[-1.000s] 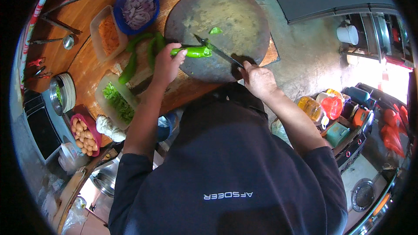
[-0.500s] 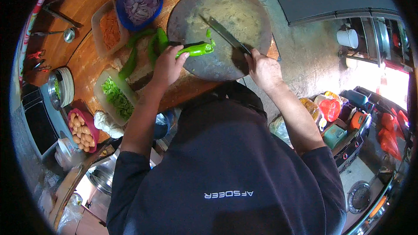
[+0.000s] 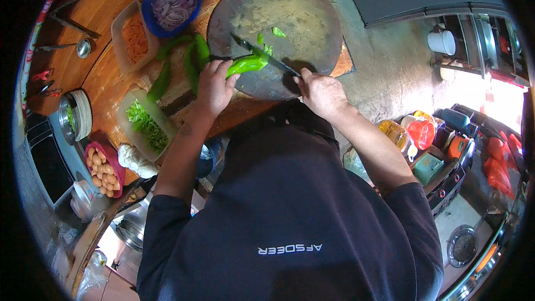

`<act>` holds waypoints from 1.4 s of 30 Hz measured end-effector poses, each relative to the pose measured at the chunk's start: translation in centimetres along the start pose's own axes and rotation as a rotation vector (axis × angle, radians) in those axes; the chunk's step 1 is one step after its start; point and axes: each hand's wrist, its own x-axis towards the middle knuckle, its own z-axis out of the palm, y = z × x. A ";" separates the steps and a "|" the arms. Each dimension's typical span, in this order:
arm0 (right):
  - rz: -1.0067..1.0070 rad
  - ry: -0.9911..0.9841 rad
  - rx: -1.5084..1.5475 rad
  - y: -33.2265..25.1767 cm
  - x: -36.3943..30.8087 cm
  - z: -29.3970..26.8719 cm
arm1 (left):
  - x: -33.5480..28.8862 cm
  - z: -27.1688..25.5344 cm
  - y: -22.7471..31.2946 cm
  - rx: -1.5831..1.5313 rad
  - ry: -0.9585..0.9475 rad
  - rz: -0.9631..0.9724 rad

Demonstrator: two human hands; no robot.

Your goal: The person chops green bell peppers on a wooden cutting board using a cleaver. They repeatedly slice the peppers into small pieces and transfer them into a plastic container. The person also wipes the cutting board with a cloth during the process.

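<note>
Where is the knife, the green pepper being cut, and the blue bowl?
knife (image 3: 262,56): head view, on the blade.
green pepper (image 3: 248,65): head view, middle of the pepper.
blue bowl (image 3: 151,19): head view, on its rim.

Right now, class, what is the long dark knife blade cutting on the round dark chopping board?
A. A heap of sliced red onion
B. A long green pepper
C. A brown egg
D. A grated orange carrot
B: the left hand pins a long green pepper on the round dark chopping board, and the right hand sets the long dark knife blade across its tip.
</note>
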 end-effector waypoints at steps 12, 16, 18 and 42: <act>0.039 -0.037 0.019 1.0 0.9 2.0 | 0.5 1.3 -0.6 0.012 -0.012 -0.059; 0.115 -0.103 0.036 2.3 -0.2 -0.3 | 0.7 1.3 -0.6 0.024 0.026 -0.014; 0.135 -0.101 0.033 1.4 -0.4 -1.4 | 0.9 1.7 -0.4 0.042 0.070 0.067; 0.097 -0.113 0.025 2.1 -1.3 -0.3 | 0.1 0.0 -1.2 -0.042 -0.056 0.116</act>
